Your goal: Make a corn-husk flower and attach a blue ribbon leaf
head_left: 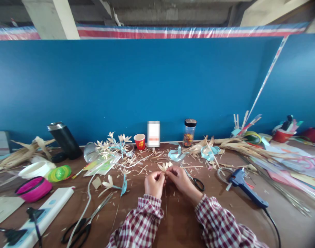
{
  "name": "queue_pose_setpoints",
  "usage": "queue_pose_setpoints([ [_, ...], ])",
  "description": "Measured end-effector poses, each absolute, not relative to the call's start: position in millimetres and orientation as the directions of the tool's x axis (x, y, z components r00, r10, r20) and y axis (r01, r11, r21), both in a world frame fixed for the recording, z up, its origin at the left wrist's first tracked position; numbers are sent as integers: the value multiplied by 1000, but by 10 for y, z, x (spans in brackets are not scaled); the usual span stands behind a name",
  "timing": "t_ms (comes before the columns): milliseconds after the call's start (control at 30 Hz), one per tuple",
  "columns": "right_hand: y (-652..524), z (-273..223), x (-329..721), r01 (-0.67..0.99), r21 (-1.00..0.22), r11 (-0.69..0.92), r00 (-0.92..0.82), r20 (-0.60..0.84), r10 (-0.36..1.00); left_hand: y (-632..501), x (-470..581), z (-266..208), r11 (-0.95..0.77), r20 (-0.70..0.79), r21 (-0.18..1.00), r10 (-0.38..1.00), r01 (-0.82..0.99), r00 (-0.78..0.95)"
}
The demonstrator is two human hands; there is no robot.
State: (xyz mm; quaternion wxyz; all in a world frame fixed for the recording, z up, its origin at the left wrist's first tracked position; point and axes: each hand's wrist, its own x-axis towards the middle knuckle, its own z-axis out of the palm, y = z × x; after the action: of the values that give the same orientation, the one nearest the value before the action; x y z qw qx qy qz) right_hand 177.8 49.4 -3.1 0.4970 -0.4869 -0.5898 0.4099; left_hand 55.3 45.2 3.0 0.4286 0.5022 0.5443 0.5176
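Note:
A small cream flower (164,167), its petals like dried husk, is pinched between my two hands over the middle of the brown table. My left hand (154,183) is closed, thumb and forefinger at the flower's base. From the other side my right hand (181,179) also pinches at the base, its fingers touching the left ones. A thin stem or wire seems to hang below. Beside my left hand lies a finished-looking flower with a blue-wrapped stem (123,186). Black-handled scissors (198,184) lie just right of my right hand.
Large scissors (87,220) and a power strip (43,217) lie at left. A blue glue gun (246,189) rests at right. Farther back are a bunch of flowers (113,146), a red paper cup (140,142), a jar (189,133) and a leaning black flask (64,140). Husk scraps litter the table.

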Motion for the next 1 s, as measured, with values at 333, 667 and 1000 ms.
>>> queue_pose_setpoints([
  [333,481,20,1781,189,-965,184,28,193,981,432,558,87,54,-55,998,998,-23,-24],
  [667,467,10,1769,236,-945,225,17,236,972,446,569,53,15,-19,999,994,-42,-111],
  [1000,430,30,1715,264,-937,227,16,240,971,473,548,-39,-132,142,988,979,80,-146],
])
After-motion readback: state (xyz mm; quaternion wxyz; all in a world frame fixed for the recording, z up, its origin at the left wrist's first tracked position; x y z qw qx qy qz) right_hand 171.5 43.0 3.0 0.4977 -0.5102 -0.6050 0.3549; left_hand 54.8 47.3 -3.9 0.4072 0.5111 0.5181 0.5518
